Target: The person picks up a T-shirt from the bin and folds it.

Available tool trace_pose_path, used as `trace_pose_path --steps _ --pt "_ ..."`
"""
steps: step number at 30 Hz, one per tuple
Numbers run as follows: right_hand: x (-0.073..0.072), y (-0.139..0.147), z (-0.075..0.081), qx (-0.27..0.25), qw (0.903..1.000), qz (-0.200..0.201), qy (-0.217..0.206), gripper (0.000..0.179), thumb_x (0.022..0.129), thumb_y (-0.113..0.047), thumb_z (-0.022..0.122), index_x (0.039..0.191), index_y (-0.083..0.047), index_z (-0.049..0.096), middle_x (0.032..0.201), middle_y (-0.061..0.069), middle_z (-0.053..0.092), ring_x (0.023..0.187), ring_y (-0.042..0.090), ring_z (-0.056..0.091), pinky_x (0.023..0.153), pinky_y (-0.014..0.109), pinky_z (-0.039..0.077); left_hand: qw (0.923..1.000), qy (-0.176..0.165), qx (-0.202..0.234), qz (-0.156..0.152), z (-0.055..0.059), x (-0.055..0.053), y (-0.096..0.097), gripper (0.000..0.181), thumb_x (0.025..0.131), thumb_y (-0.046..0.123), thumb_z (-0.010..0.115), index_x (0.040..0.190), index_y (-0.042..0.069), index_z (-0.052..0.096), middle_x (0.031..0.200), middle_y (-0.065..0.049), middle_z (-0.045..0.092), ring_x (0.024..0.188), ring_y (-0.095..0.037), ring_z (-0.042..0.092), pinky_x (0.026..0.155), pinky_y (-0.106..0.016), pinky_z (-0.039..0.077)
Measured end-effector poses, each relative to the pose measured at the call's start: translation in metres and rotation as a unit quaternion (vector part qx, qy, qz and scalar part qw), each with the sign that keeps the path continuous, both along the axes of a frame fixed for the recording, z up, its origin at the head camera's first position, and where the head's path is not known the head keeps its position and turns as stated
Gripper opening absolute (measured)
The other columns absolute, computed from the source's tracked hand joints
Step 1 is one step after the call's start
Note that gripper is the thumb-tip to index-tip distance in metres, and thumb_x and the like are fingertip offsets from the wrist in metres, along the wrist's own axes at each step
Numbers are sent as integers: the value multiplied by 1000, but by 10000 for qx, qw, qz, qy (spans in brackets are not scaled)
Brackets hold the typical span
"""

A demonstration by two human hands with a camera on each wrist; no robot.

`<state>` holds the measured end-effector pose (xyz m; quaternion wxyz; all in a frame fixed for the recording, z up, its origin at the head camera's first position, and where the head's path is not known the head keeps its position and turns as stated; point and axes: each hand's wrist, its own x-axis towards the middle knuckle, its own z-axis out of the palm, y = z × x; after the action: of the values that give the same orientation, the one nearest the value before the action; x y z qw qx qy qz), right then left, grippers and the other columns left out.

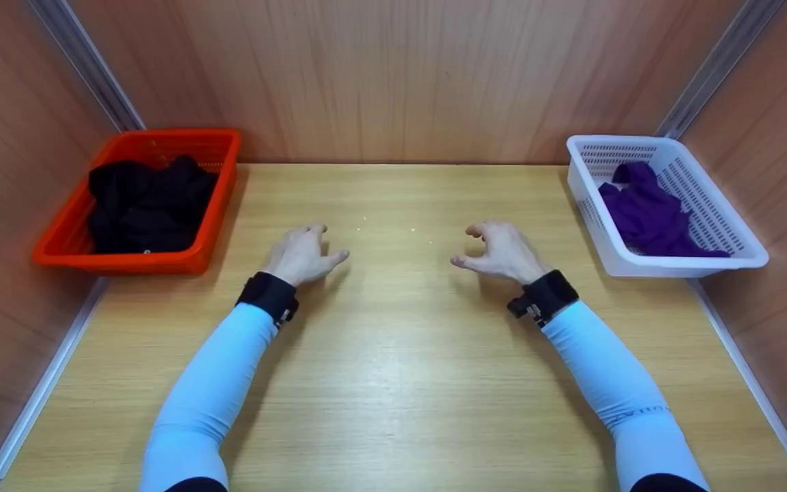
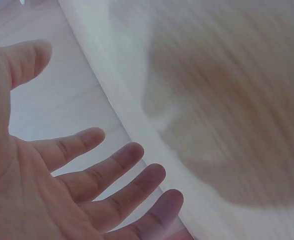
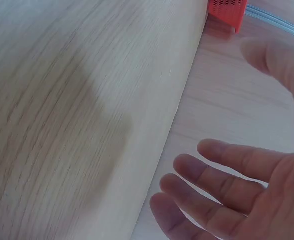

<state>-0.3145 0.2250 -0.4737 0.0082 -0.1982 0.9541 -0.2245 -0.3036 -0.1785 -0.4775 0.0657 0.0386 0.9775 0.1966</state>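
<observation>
A pale wood-grain tabletop (image 1: 393,410) spreads below an upright wood-grain back panel (image 1: 400,75). Light-blue sleeves cover both forearms. At the tabletop's far left corner sits a perforated orange plastic basket (image 1: 221,205); a perforated white plastic basket (image 1: 687,268) sits at the far right. Crumpled black cloth (image 1: 147,205) lies inside the orange one, crumpled purple cloth (image 1: 650,215) inside the white. Between the baskets, the left hand (image 1: 302,256) and right hand (image 1: 501,251) are well apart above the wood, fingers relaxed and slightly bent, thumbs spread, holding nothing. Black straps (image 1: 264,294) circle the wrists. Tiny pale specks (image 1: 413,230) dot the surface between them.
</observation>
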Motion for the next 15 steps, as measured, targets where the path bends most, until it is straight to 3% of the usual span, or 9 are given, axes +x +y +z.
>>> trace_pose_path --steps 7,15 --pt "2 -4 0 5 9997 128 -208 76 94 -54 86 145 1 70 141 25 76 128 44 74 108 60 61 9998 101 87 170 16 -4 -24 85 108 58 66 168 2 45 168 -31 51 152 -51 53 129 -67 44" --pt "9 -10 2 83 9992 347 -204 70 94 -49 87 141 1 73 137 25 78 129 43 75 110 59 61 9921 1157 336 338 43 -9 -63 71 106 49 70 157 1 56 158 -33 56 140 -54 57 118 -69 49"
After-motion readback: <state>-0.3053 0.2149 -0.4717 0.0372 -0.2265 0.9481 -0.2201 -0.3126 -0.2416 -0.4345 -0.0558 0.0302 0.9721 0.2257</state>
